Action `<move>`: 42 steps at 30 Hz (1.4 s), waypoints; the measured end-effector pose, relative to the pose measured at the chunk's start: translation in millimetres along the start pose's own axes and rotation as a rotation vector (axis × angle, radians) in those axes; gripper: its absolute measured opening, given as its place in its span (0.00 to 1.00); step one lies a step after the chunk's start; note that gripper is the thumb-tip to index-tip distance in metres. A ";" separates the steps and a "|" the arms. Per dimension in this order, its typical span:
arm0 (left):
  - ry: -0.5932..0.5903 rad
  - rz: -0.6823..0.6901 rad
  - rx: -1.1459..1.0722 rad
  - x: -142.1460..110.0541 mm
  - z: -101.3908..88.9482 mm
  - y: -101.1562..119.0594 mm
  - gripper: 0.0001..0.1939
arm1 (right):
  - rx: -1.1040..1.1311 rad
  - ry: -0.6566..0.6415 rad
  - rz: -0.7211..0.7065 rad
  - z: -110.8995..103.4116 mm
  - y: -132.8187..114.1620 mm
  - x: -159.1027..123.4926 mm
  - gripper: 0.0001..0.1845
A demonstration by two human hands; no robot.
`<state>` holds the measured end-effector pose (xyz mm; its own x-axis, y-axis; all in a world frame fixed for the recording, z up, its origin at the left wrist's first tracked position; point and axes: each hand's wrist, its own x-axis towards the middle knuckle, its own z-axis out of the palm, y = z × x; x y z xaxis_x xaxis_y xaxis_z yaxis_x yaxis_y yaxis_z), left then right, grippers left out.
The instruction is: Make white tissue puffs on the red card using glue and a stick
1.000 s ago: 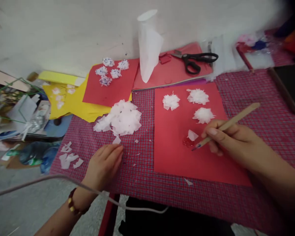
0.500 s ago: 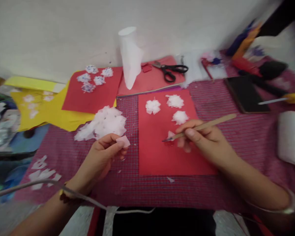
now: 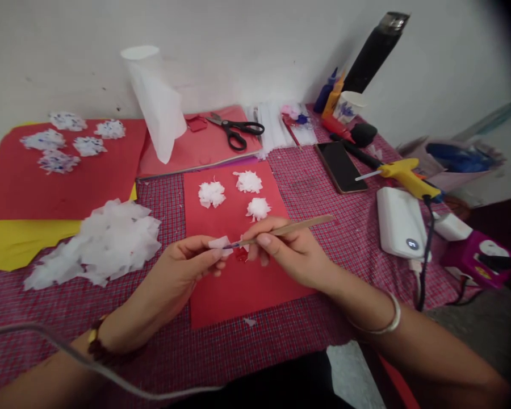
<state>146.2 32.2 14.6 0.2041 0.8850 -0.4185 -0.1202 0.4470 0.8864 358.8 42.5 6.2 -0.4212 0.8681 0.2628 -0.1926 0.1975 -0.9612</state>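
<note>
The desk point(image 3: 300, 187) is covered by a checked cloth point(image 3: 221, 352) and backed by a pale wall point(image 3: 221, 45). On it, three white puffs point(image 3: 212, 194) are carried by a red sheet point(image 3: 217, 298), while five speckled puffs point(image 3: 89, 146) are seen farther left, above one heap of white pieces point(image 3: 111, 241). One pair of scissors point(image 3: 234, 129), one phone point(image 3: 339, 166), one yellow glue gun point(image 3: 406, 175) and two bottles point(image 3: 333, 97) can be counted. Over the red sheet, one paper piece point(image 3: 218, 242) is pinched in the left hand point(image 3: 176, 272), and one stick point(image 3: 296, 225) is gripped in the right hand point(image 3: 298, 253), its tip held at the paper piece.
</note>
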 end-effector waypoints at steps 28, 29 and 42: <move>0.004 0.025 -0.143 1.1 2.8 1.7 0.03 | 0.103 0.046 0.038 1.8 -0.8 0.7 0.11; 0.017 0.030 -0.138 1.7 3.9 1.6 0.04 | 0.100 0.052 0.030 1.9 -0.9 0.6 0.11; 0.021 -0.003 -0.215 0.5 6.3 1.6 0.10 | 0.102 0.052 0.020 1.3 -1.8 0.8 0.09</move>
<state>152.2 32.5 17.1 0.1850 0.8852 -0.4269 -0.3248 0.4651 0.8235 357.7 42.3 8.3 -0.3801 0.8941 0.2369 -0.2748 0.1354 -0.9519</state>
